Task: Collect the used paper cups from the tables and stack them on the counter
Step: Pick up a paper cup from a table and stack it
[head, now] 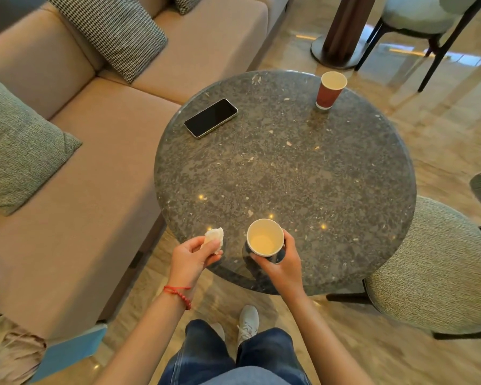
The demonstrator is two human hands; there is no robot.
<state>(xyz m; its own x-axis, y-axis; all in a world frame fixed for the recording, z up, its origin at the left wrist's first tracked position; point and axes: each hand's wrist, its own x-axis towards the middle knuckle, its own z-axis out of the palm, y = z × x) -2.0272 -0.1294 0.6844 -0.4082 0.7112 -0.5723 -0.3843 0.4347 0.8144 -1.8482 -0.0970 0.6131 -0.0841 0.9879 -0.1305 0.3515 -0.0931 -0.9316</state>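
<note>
A round grey stone table (303,173) stands in front of me. My right hand (282,263) is wrapped around a paper cup (265,238) with a cream inside, at the table's near edge; the cup looks empty. My left hand (190,258) pinches a crumpled white napkin (214,237) just left of that cup, over the table's near edge. A second paper cup (330,90), red-brown outside and empty inside, stands upright at the far right of the table, well beyond both hands.
A black phone (211,117) lies face up at the far left of the table. A beige sofa (75,168) with cushions runs along the left. A round upholstered stool (439,268) sits at the right. A column base (336,51) and chair legs stand beyond.
</note>
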